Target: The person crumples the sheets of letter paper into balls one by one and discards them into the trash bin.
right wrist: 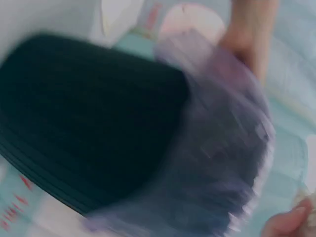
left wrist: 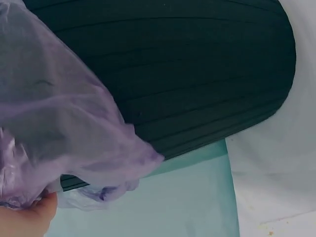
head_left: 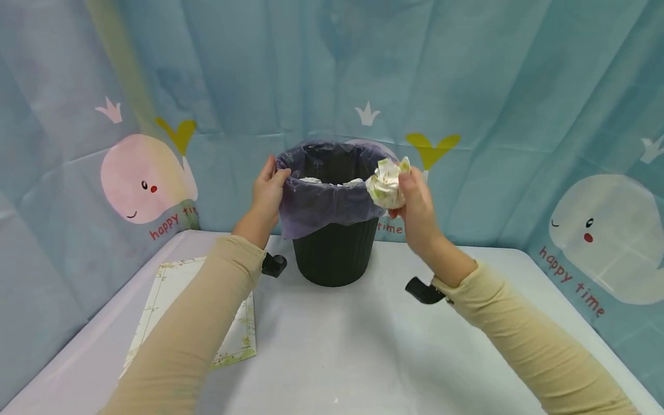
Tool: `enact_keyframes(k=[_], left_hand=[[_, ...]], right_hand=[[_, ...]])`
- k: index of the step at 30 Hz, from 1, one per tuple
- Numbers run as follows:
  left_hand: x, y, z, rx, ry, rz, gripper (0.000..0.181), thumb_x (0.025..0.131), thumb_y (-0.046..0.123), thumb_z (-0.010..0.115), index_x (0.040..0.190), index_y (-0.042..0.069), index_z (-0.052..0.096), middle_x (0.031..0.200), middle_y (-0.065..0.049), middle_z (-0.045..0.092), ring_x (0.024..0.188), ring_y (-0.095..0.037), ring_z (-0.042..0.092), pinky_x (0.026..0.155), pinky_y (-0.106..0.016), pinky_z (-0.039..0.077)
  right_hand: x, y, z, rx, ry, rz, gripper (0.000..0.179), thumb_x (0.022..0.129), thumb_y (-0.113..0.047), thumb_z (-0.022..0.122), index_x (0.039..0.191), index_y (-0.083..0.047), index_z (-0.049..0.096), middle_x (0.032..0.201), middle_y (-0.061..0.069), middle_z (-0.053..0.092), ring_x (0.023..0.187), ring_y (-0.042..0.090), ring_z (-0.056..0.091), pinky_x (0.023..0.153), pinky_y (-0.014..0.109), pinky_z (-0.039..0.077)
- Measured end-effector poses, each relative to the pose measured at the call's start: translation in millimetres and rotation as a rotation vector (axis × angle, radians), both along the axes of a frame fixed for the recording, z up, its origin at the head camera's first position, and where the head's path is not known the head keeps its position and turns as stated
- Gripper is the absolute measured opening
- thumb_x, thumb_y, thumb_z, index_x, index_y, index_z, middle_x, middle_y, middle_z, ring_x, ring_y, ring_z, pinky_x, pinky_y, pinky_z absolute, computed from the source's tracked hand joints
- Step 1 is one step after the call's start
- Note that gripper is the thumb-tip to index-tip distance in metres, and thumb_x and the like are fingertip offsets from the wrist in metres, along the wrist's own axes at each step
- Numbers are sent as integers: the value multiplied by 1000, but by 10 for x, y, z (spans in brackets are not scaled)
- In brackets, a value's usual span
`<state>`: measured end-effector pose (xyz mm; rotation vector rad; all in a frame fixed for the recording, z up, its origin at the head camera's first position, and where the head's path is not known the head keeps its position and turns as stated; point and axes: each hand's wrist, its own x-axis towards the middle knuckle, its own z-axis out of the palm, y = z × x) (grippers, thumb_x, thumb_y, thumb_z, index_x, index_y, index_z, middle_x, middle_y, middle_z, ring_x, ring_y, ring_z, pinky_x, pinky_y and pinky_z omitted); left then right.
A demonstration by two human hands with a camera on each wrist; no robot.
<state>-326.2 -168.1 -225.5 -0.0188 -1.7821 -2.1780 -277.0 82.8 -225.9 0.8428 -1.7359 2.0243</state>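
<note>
Left hand [head_left: 266,193] grips the bag [head_left: 332,202] at the bin [head_left: 336,256] rim; right hand [head_left: 421,213], fingers curled, holds crumpled paper [head_left: 385,185].

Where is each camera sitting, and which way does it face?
Head: on the head, facing forward and down at the bin and crumpled paper; left hand, right hand and sleeves show.
Left wrist: on that wrist, facing the bin's side and purple liner; part of the left hand shows.
Right wrist: on that wrist, blurred, facing the bin and purple liner; parts of both hands show.
Both wrist views share the bin and purple liner.
</note>
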Motion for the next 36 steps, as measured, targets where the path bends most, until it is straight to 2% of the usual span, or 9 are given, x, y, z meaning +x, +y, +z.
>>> enact_keyframes(k=[3,5,7,10,15,21,25,31,36], left_hand=[[-6,11,-12,-6,6,-2,62,102,14,47,156,18,16,161,8,12,145,-6,13,113,-19,16],[-8,19,-18,-9,10,-1,62,102,14,47,156,18,16,161,8,12,145,-6,13,113,-20,17],[-10,31,-19,-8,13,4,62,102,13,47,156,17,16,161,7,13,145,-7,14,113,-20,17],[3,62,-20,-16,11,10,61,102,13,47,156,16,17,161,7,14,145,-8,14,113,-21,18],[18,95,-17,-30,6,20,61,102,15,47,156,17,18,161,7,15,145,-8,15,114,-22,19],[4,95,-5,-37,12,15,61,103,16,46,156,17,16,161,7,13,145,-8,14,113,-21,17],[0,57,18,-84,8,-3,63,103,18,46,156,16,11,162,7,10,146,-8,10,114,-21,15],[6,-29,49,-198,15,-18,77,102,34,50,157,20,-1,162,4,-2,147,-12,1,117,-30,11],[74,-147,-81,-185,31,-44,78,101,40,46,156,20,-5,162,3,-8,147,-15,-5,117,-33,7]], right_hand=[[-144,-44,371,107,-75,-116,41,97,-29,38,128,-3,41,90,1,48,62,11,39,53,22,33],[-248,-72,545,196,-149,-180,46,99,-29,39,138,-4,35,99,2,46,66,12,39,57,24,36],[-363,-108,646,259,-225,-227,54,100,-34,47,143,-6,29,110,4,44,74,13,40,62,26,38],[-503,-161,700,287,-306,-266,61,99,-41,52,145,-8,28,121,8,40,81,14,43,70,29,44],[-610,-235,696,281,-362,-278,61,100,-40,51,144,-7,27,130,13,40,89,17,49,73,29,48],[-585,-251,620,330,-310,-257,50,103,-30,49,142,-2,33,132,15,43,92,18,50,71,27,47],[-583,-235,555,319,-270,-232,42,103,-23,49,136,1,40,123,13,49,87,15,51,71,25,47],[-582,-162,452,230,-188,-191,32,102,-14,50,127,6,48,104,4,50,87,16,54,80,28,49],[-470,-132,298,82,-107,-193,23,100,-6,51,118,8,54,99,2,53,90,14,54,87,31,46]])
